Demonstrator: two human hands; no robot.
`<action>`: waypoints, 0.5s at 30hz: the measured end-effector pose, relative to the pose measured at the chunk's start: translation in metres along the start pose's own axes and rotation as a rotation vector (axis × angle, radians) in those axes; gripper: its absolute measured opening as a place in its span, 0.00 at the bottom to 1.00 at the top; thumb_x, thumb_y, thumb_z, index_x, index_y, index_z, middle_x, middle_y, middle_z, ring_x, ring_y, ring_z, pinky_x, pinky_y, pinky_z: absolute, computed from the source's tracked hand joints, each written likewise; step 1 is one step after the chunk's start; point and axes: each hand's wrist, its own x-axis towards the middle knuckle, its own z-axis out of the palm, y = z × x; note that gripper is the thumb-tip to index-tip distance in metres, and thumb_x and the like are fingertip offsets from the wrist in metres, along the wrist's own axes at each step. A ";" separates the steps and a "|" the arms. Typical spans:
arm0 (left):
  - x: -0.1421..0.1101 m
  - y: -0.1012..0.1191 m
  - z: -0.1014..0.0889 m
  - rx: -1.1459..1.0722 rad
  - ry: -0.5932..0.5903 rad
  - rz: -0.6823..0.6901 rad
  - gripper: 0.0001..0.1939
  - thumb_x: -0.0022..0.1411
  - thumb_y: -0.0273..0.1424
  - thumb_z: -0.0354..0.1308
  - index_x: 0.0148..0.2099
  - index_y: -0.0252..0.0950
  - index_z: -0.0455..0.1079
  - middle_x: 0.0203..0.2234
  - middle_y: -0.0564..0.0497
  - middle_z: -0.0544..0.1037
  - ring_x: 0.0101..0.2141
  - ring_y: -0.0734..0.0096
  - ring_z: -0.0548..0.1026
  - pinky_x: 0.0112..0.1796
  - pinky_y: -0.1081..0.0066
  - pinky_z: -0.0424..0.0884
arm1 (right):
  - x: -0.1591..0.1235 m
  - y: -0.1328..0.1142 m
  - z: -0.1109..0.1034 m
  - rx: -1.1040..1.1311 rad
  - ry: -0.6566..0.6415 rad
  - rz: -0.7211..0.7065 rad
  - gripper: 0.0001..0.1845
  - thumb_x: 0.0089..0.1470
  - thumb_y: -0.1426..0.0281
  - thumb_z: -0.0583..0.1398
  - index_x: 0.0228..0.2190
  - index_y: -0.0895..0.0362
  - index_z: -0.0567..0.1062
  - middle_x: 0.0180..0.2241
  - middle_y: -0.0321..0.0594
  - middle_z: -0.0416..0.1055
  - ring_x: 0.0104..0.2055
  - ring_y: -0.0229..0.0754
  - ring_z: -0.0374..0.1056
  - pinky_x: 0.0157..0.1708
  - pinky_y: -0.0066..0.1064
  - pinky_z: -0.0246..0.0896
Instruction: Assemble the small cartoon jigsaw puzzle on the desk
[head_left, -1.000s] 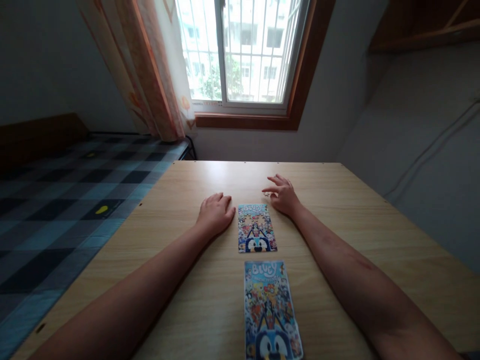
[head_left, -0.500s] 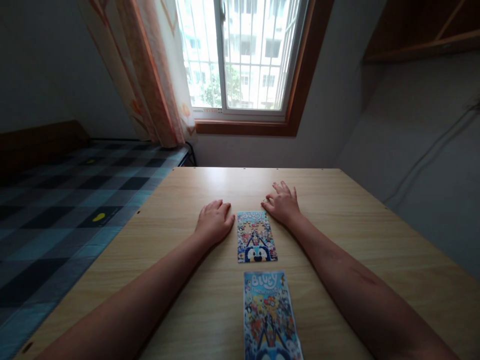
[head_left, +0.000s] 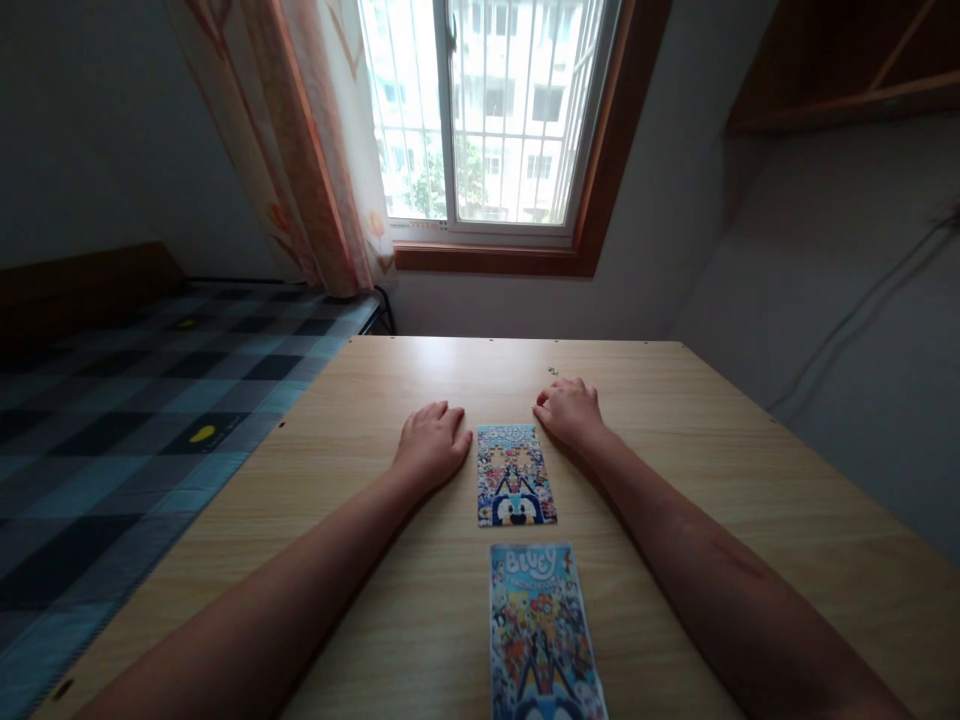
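A small jigsaw puzzle (head_left: 516, 478) with a blue cartoon dog lies flat on the table, bare gaps showing in its upper half. My left hand (head_left: 433, 440) rests palm down just left of it, fingers stretched out and holding nothing. Beyond the puzzle's upper right corner is my right hand (head_left: 571, 410), its fingers curled together in a pinch at the tabletop. They seem to close on a puzzle piece, which they hide. A loose puzzle piece or two (head_left: 553, 371) lies just past that hand. Nearer to me is a Bluey box (head_left: 546, 630) with the matching picture.
The wooden table (head_left: 360, 640) reaches toward a barred window (head_left: 510, 120). A bed with a checked cover (head_left: 187, 400) stands along the left side. A patterned curtain (head_left: 300, 150) hangs beside the window, and a cable (head_left: 855, 320) runs down the right wall.
My right hand's spread fingers have curled into a pinch and drawn back from the far loose pieces. The nearer loose piece is now hidden by the fingers. My left hand stays in place.
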 end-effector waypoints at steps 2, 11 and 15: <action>0.000 -0.001 0.001 -0.004 0.000 0.002 0.21 0.67 0.42 0.49 0.56 0.39 0.70 0.59 0.42 0.71 0.59 0.50 0.67 0.59 0.52 0.60 | 0.001 0.000 -0.004 0.005 -0.047 0.007 0.14 0.59 0.60 0.59 0.38 0.52 0.83 0.47 0.48 0.76 0.53 0.55 0.63 0.51 0.45 0.55; 0.000 -0.001 0.000 -0.004 0.001 0.017 0.21 0.68 0.42 0.48 0.56 0.39 0.70 0.58 0.40 0.71 0.58 0.50 0.67 0.58 0.51 0.61 | 0.009 0.004 -0.011 0.148 -0.170 0.042 0.09 0.48 0.65 0.65 0.33 0.50 0.84 0.39 0.42 0.80 0.47 0.52 0.71 0.45 0.38 0.60; 0.000 -0.001 0.000 -0.021 0.002 0.016 0.21 0.67 0.42 0.49 0.56 0.39 0.71 0.58 0.40 0.71 0.59 0.49 0.67 0.58 0.51 0.60 | 0.009 0.007 -0.005 0.354 -0.185 0.041 0.06 0.46 0.70 0.66 0.30 0.54 0.83 0.31 0.41 0.80 0.38 0.46 0.73 0.37 0.32 0.62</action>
